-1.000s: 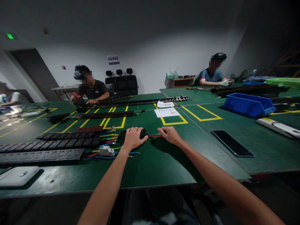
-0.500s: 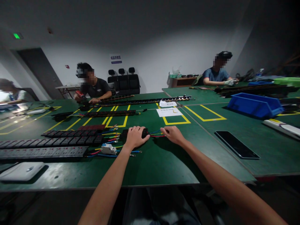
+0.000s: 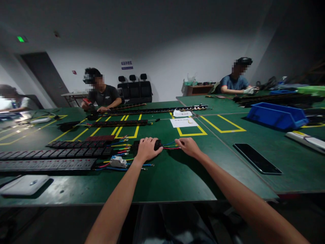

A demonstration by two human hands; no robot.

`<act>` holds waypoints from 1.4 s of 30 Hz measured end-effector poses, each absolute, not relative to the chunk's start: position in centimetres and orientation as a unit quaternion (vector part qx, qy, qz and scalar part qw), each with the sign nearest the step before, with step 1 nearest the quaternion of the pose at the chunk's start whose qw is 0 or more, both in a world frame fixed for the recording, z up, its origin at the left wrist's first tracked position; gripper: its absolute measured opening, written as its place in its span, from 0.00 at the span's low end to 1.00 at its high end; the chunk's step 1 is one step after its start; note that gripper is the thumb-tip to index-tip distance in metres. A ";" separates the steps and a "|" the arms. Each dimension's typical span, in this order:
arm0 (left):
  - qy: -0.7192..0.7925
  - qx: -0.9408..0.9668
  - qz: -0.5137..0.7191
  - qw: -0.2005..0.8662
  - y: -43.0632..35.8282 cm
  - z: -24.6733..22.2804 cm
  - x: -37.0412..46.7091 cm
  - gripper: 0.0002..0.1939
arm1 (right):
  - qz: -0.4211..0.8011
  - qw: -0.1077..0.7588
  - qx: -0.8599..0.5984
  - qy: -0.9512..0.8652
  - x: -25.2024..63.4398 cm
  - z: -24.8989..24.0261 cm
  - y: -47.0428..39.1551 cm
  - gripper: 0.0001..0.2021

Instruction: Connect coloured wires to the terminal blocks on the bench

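Observation:
My left hand lies over a short black socket block on the green table, its fingers across the top and the thumb along the near side. Blue, yellow-green and red wires come out of the block's right end. My right hand is closed in a pinch on these wires, a little to the right of the block. The red wire's metal end shows just below its fingertips. To the left of my left hand lie several long black power strips with loose coloured leads, and a white circuit breaker among the leads.
A phone lies right of my right arm, with a blue bin beyond it. Paper labels lie ahead on the yellow-taped table. A white box-like device sits at the near left. Co-workers sit across the table, one holding a red tool.

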State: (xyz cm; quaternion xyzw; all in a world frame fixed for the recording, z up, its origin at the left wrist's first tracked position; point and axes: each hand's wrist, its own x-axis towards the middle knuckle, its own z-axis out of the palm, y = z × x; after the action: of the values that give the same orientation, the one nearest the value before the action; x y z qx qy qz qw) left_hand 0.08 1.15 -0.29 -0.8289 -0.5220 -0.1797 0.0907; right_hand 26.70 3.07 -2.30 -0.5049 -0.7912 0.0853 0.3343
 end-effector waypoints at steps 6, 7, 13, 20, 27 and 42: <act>-0.526 -0.827 -0.177 0.085 1.1 -0.3 0.1 0.30 | 0.082 0.328 -0.504 -0.795 26.9 -2.1 3.1 0.27; -0.527 -0.827 -0.176 0.085 1.1 -0.2 0.1 0.30 | 0.079 0.324 -0.503 -0.797 26.9 -2.0 3.0 0.27; -0.528 -0.827 -0.176 0.078 1.0 0.0 0.1 0.30 | 0.074 0.312 -0.511 -0.798 27.0 -1.7 2.8 0.27; -0.528 -0.826 -0.175 0.085 1.0 -0.1 0.1 0.29 | 0.068 0.310 -0.508 -0.801 26.8 -2.0 3.0 0.27; -0.528 -0.827 -0.169 0.088 1.0 0.0 0.1 0.29 | 0.069 0.308 -0.510 -0.800 26.7 -1.8 2.8 0.26; -0.529 -0.828 -0.171 0.075 0.9 0.2 0.1 0.30 | 0.069 0.307 -0.506 -0.803 26.8 -1.9 2.9 0.27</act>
State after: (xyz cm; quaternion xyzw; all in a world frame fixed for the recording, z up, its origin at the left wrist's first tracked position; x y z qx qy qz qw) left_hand 0.10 0.92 0.19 -0.8280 -0.5287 -0.1706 0.0752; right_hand 26.82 2.86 -1.89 -0.5064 -0.8027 0.0694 0.3072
